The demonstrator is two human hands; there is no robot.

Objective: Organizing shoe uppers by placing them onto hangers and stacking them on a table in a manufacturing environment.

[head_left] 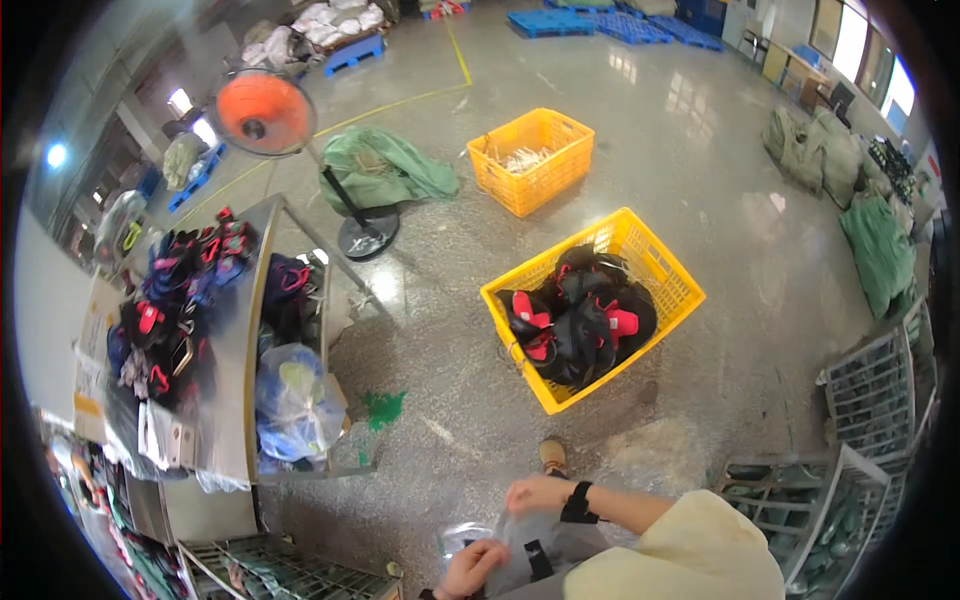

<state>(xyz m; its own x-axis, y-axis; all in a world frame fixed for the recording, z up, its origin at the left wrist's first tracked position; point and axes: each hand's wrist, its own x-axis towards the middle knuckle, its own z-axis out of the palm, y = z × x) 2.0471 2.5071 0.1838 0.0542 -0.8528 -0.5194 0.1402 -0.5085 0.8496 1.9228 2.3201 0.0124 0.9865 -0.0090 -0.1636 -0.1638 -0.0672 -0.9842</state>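
Note:
My left hand (474, 569) is low in the view with its fingers curled together at a piece of clear, shiny plastic (464, 537). Just above and to the right, my right hand (537, 494) is closed, its fingertips bent down at the see-through plastic hanging between the hands. Whether this plastic is a bag or a loose sheet is hard to make out. A black band circles my right wrist. In front of me a yellow crate (672, 272) holds several black shoes with red parts (585, 325).
A second yellow crate (533, 190) with thin pale pieces stands farther off. At left is a metal table (235, 360) heaped with dark shoe parts. A stand fan (262, 112) and a green sack (385, 165) are beyond it. Wire racks (870, 390) line the right.

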